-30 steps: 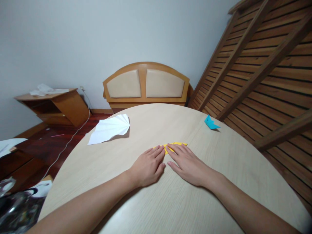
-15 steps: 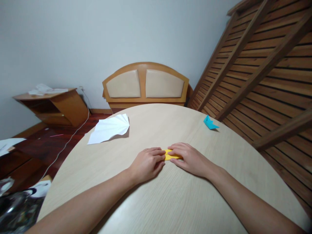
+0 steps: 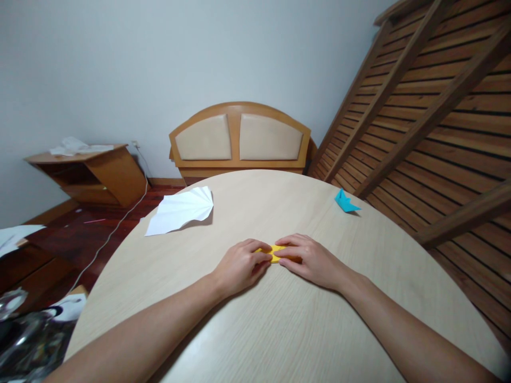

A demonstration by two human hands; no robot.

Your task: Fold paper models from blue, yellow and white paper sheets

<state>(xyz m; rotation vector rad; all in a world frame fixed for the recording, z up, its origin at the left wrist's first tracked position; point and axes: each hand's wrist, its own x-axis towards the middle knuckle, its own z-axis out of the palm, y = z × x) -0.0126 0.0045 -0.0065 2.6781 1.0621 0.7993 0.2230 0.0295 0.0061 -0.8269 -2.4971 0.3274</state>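
A small folded piece of yellow paper [image 3: 276, 255] lies on the pale round table [image 3: 255, 330] between my hands, partly covered by fingers. My left hand [image 3: 244, 266] has its fingers closed on the paper's left end. At the right end, my right hand [image 3: 305, 256] grips it, with the thumb at the near edge and the fingers over the top. A blue folded paper boat [image 3: 346, 202] stands farther off at the right. Toward the far left is a creased white sheet of paper [image 3: 181, 210] with fan-like folds.
A wooden headboard [image 3: 235, 135] stands behind the table, against the wall. Slatted wooden boards [image 3: 431, 122] lean along the right side. At left are a low cabinet [image 3: 99, 178] with papers on top, a white cable [image 3: 115, 231] and clutter on the floor.
My fingers have shifted slightly on the yellow paper. My right thumb has drawn up closer to the fingers, and some yellow now shows behind the left fingers.
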